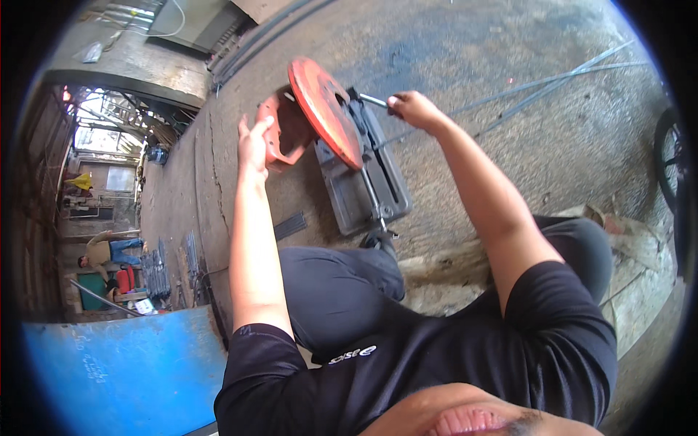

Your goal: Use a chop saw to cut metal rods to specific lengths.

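Note:
A cut-off saw stands on the floor in front of me, with a round orange blade guard [327, 116] over a grey metal base [338, 196]. My left hand [254, 145] is closed on the saw's orange D-shaped handle [272, 134], left of the guard. On the other side, my right hand [418, 110] is wrapped round the end of a short silvery metal bar [372, 99]. The bar's far end meets a dark part beside the guard; how they join is unclear. A threaded rod [372, 190] runs along the base toward my foot. The guard hides the blade.
Long thin metal rods [538, 91] lie across the floor at right, near a wheel [667, 152]. A dark flat strip [290, 226] lies left of the base. A blue panel [131, 370] fills the lower left. Farther off is another person [109, 251] by stacked metal pieces [155, 270].

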`<state>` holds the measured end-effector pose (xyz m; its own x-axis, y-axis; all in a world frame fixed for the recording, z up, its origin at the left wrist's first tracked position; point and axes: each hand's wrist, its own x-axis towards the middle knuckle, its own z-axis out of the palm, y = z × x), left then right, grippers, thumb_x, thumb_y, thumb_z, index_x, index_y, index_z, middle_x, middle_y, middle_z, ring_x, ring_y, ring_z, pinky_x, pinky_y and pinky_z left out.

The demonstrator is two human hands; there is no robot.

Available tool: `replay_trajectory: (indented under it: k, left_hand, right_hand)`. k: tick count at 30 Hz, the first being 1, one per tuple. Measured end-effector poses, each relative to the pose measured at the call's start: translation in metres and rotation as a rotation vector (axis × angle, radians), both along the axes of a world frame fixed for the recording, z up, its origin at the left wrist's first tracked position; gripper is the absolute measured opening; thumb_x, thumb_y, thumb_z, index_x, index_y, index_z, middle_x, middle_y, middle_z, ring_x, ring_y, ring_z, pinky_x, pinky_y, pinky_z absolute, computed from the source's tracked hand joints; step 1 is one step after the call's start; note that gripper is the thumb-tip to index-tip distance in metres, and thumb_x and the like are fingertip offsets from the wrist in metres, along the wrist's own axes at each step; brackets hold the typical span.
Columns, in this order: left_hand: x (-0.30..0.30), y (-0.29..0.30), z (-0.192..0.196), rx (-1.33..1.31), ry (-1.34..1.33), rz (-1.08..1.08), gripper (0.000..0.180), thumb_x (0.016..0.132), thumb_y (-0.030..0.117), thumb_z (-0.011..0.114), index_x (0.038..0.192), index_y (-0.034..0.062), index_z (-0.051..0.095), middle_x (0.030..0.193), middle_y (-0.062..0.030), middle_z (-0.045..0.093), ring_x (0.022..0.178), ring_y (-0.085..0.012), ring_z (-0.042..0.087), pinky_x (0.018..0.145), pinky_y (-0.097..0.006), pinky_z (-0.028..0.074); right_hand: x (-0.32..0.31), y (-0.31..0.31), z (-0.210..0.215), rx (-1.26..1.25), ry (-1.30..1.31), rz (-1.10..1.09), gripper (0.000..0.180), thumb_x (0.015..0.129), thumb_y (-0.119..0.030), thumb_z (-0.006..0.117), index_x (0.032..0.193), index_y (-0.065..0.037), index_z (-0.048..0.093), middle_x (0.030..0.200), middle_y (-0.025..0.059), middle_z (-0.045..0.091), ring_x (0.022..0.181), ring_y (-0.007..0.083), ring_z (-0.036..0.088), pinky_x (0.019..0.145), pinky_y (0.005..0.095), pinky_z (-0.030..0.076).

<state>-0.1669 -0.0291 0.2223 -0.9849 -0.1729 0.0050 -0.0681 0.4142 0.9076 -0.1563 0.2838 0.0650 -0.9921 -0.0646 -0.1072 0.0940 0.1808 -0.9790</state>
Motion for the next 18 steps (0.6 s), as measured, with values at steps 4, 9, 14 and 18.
replay_trajectory:
  k: [4, 9, 14, 18]
  left_hand:
    - [0.014, 0.021, 0.02, -0.522, 0.505, 0.13, 0.062, 0.085, 0.02, 0.064, 0.139, 0.0035, 0.04, 0.125, -0.0182, 0.055, 0.116, -0.0272, 0.053, 0.099, -0.039, 0.042]
    - [0.052, 0.081, 0.057, 0.152, 0.4, -0.36, 0.029, 0.098, 0.026, 0.054, 0.111, 0.002, 0.064, 0.1, -0.0062, 0.067, 0.089, -0.0134, 0.062, 0.081, -0.028, 0.051]
    - [0.096, 0.108, 0.079, 0.241, 0.371, -0.664, 0.036, 0.102, 0.033, 0.045, 0.111, 0.0016, 0.062, 0.089, -0.0041, 0.065, 0.068, -0.0089, 0.058, 0.059, -0.023, 0.049]
    - [0.103, 0.099, 0.084, 0.306, 0.332, -0.561, 0.021, 0.097, 0.02, 0.058, 0.107, 0.0017, 0.064, 0.084, -0.0021, 0.065, 0.07, -0.0077, 0.059, 0.059, -0.022, 0.048]
  right_hand:
    - [0.033, -0.023, 0.074, -0.702, 0.011, 0.049, 0.03, 0.1, -0.028, 0.05, 0.096, 0.0, 0.06, 0.08, 0.0036, 0.06, 0.062, 0.0109, 0.048, 0.057, 0.0254, 0.041]
    - [0.073, -0.04, 0.146, -0.996, 0.071, 0.23, 0.032, 0.102, -0.03, 0.045, 0.094, 0.0, 0.055, 0.078, 0.0054, 0.055, 0.062, 0.014, 0.049, 0.058, 0.0264, 0.042]
    - [0.101, -0.057, 0.198, -1.0, 0.064, 0.22, 0.032, 0.102, -0.028, 0.044, 0.108, 0.001, 0.057, 0.08, 0.0037, 0.057, 0.065, 0.0116, 0.052, 0.06, 0.0255, 0.045]
    - [0.114, -0.072, 0.216, -0.955, 0.041, 0.219, 0.037, 0.103, -0.03, 0.043, 0.122, 0.001, 0.051, 0.086, 0.0058, 0.061, 0.073, 0.0131, 0.057, 0.068, 0.0272, 0.049]
